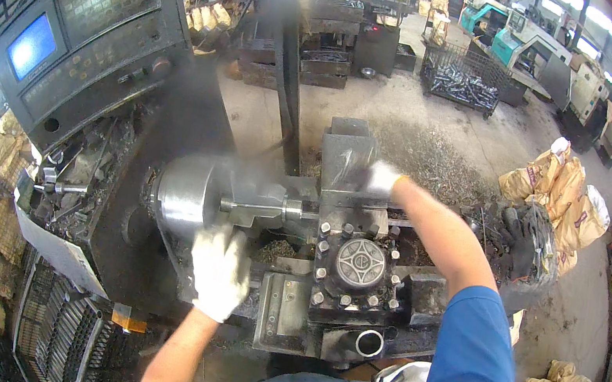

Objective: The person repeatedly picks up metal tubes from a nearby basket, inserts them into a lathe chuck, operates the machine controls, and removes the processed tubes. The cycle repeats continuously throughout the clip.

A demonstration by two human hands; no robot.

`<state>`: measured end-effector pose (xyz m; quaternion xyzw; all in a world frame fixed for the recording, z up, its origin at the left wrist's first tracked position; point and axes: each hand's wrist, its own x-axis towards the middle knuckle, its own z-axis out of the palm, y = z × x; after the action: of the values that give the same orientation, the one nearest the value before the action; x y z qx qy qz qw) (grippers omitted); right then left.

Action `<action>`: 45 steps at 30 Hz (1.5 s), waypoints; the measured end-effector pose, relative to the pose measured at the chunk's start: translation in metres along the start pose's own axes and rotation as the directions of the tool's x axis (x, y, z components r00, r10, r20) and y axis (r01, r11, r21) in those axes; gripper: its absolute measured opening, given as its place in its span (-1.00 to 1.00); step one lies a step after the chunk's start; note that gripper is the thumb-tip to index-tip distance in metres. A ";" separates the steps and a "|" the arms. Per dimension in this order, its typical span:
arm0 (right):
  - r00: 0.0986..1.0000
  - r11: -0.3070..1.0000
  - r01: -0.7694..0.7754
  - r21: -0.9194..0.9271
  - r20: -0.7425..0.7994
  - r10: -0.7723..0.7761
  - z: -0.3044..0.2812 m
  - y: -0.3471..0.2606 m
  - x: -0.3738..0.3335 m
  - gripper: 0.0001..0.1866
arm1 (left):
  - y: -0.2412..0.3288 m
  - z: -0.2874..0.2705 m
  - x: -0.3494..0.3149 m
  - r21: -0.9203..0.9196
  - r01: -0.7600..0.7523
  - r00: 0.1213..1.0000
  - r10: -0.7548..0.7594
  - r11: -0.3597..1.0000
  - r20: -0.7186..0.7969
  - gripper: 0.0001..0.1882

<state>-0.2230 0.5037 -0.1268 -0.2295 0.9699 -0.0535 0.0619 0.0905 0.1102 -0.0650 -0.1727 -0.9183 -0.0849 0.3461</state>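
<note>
My left hand (219, 273), in a white work glove, is just in front of a lathe's round metal chuck (185, 193). Its fingers point up and apart, with no object visible in them. A shiny metal shaft (260, 207) extends rightward from the chuck. Beyond the square tool post (359, 266), with its round patterned cap and several bolts, my gloved right hand (382, 180) reaches over a grey metal block (347, 162). Blur and dark smudging obscure the right fingers, so I cannot see whether they grip anything.
A control panel (95, 41) with a lit screen rises at the left. Loose metal parts (73, 188) lie on a ledge below it. Dark gloves (521, 235) rest at the right, near tan sacks (563, 190). Farther back stands a wire bin (461, 80) of metal pieces.
</note>
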 end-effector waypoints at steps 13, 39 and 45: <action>0.825 0.966 0.173 0.192 0.507 -0.249 -0.069 -0.177 -0.001 -0.49 | -0.029 0.083 0.088 -0.071 -0.187 0.950 0.199 0.980 0.241 -0.36; 0.914 0.961 0.036 0.273 -0.399 0.079 -0.100 -0.088 -0.138 -0.18 | -0.011 0.071 0.104 0.052 -0.091 0.939 0.069 0.994 0.336 -0.44; 0.520 0.697 -0.110 0.709 -0.556 0.648 -0.051 -0.099 -0.390 -0.35 | -0.001 0.070 0.096 -0.053 -0.198 0.975 0.202 0.979 0.097 -0.35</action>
<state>0.1595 0.5958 -0.0262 0.0815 0.8530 -0.4306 -0.2835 -0.0196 0.1532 -0.0532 -0.2758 -0.9105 -0.0603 0.3021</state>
